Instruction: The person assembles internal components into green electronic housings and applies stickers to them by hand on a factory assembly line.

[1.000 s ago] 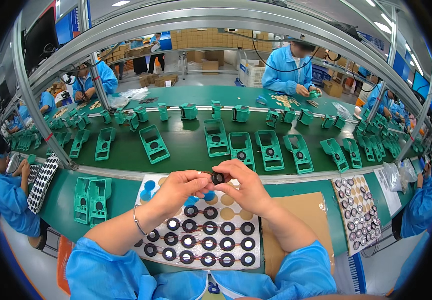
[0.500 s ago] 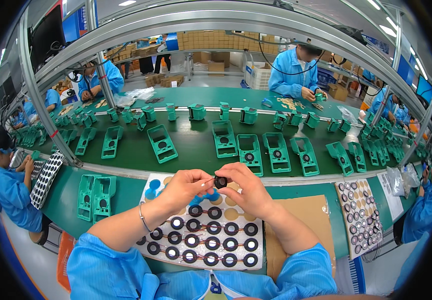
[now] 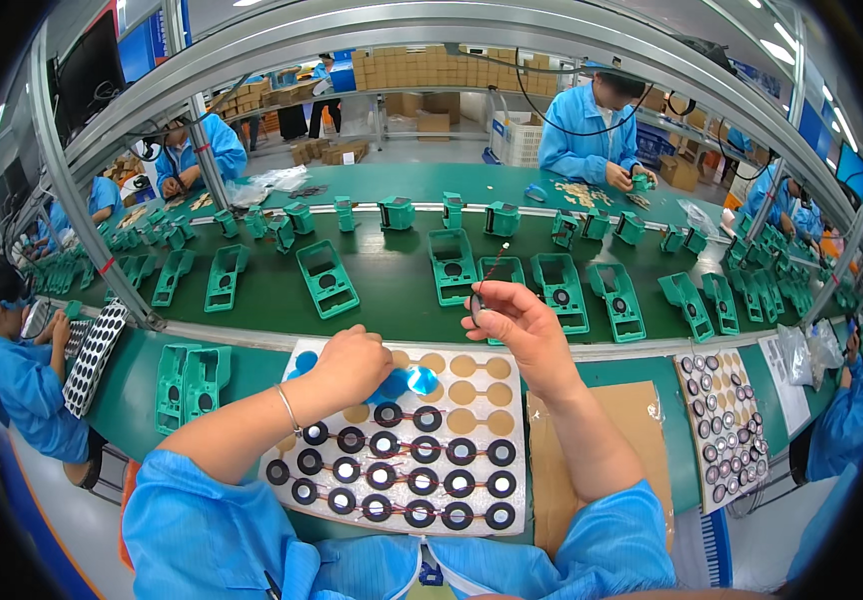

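A small black disc [image 3: 477, 304] is pinched edge-on by the right hand [image 3: 522, 330], raised beyond the far edge of the white foam board [image 3: 481, 437]. The left hand [image 3: 350, 367] is curled over the board beside glossy blue film [image 3: 392, 388] – whether any film is gripped cannot be told, as the fingertips are hidden. Open room is left between the two hands; a bare strip of green tabletop [image 3: 262, 370] is bordered by the board's left edge. Round recesses are cut into the board, and its nearer rows are filled with ring-shaped black discs [image 3: 419, 513]. Matte brown cardboard [image 3: 644, 440] is laid alongside.
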Available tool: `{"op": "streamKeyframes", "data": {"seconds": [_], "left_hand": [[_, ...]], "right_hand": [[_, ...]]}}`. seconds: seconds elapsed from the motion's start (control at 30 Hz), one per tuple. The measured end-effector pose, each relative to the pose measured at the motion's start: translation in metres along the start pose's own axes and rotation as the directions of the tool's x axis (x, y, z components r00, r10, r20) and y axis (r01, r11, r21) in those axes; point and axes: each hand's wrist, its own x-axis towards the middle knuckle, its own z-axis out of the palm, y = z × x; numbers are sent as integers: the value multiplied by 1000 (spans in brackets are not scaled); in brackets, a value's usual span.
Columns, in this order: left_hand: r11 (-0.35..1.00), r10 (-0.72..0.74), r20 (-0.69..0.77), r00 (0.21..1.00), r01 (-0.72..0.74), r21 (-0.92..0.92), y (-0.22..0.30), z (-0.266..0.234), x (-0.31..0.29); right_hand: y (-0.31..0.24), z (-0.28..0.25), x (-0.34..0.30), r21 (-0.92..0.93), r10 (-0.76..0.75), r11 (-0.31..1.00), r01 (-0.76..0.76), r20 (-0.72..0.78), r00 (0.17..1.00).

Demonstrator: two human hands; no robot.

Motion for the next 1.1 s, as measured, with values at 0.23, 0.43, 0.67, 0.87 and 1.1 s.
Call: {"op": "streamKeyframes", "data": {"seconds": [0.23,0.43,0.67,0.87,1.1], "left_hand": [[994,68,-47,997,-63,83,-4,-16,33],[748,-409,39,912,359,-559,-40,21,135],[177,-552,469,689,647,-742,-57,107,214],[-161,-493,632,598,651,-742,-84,120,220],[-135,-218,511,831,493,-859,-57,30,108]], "right_hand": [[-7,-9,2,-2,-78,997,78,-63,995],[-13,-19,6,-5,-208,977,211,-200,958],[-8,-28,8,-122,-308,951,284,-291,906],[5,-20,16,-102,-261,965,243,-240,935],[15,-13,6,-309,-246,936,169,-228,942]]}}
